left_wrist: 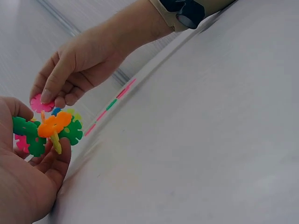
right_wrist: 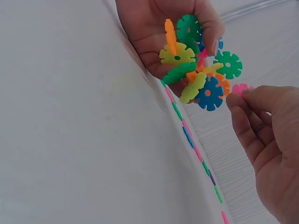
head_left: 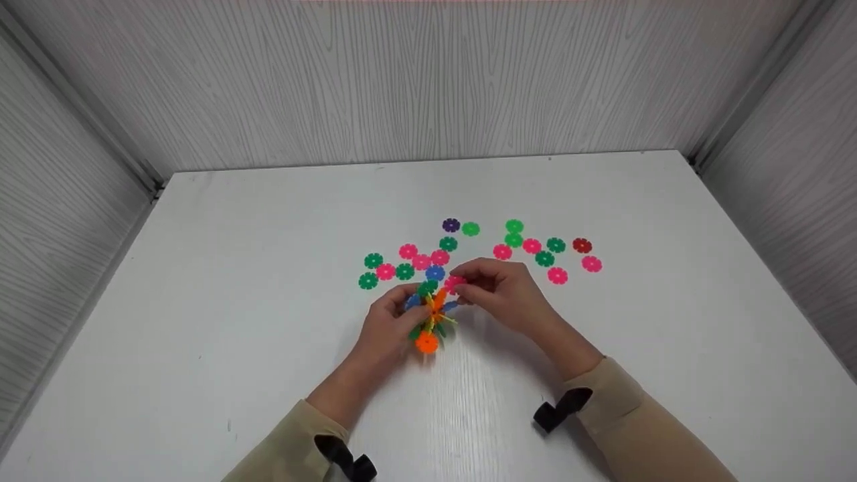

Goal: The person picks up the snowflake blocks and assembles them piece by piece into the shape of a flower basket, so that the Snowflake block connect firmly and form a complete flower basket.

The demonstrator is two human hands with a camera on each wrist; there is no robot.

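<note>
My left hand [head_left: 390, 326] grips a cluster of interlocked notched discs, with orange [left_wrist: 55, 124], green [right_wrist: 228, 65], yellow [right_wrist: 177, 54] and blue [right_wrist: 210, 94] ones pointing in different directions. Between the thumb and fingers of my right hand [head_left: 509, 296] a pink disc [right_wrist: 241, 88] is pinched, at the upper right of the cluster in the head view. In the right wrist view this disc is beside an orange one at the cluster's edge; whether they touch I cannot tell. Part of the cluster is hidden by my left fingers.
Beyond my hands, loose discs lie flat on the white table [head_left: 201, 301]: pink [head_left: 385, 271], green [head_left: 373, 260], blue [head_left: 435, 272] and purple [head_left: 451, 225] ones on the left, and a dark red one [head_left: 582, 245] at the right. A wood-grained panel [head_left: 415, 80] stands behind the table.
</note>
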